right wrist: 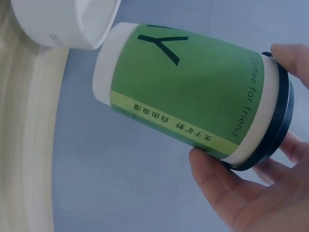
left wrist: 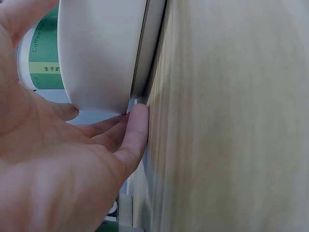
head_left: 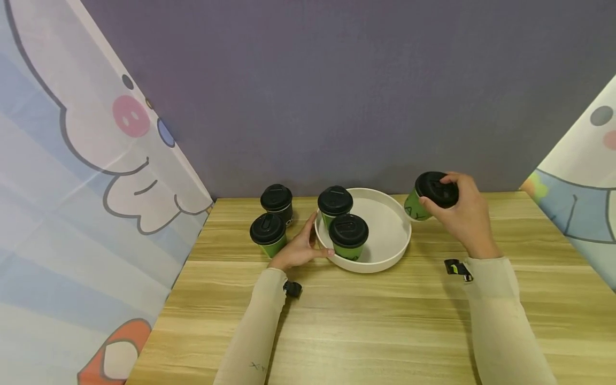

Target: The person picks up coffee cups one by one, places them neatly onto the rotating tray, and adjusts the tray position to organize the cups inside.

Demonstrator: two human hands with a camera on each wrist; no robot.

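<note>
My right hand (head_left: 464, 214) grips a green paper coffee cup (right wrist: 188, 89) around its black lid. The cup is tilted and raised above the table, just right of a round white tray (head_left: 387, 227). Against the tray's left side, my left hand (head_left: 300, 250) holds the wall between spread thumb and fingers; its fingertips (left wrist: 139, 116) sit low by the tabletop. Inside the tray, toward its left, two lidded cups stand upright: a rear cup (head_left: 335, 202) and a front cup (head_left: 348, 238).
Left of the tray stand a green lidded cup (head_left: 271, 238), close by my left wrist, and a dark lidded cup (head_left: 277, 203) behind it. The wooden table (head_left: 375, 326) ends at a grey partition (head_left: 337, 96). Cartoon-printed curtains (head_left: 62, 214) hang at both sides.
</note>
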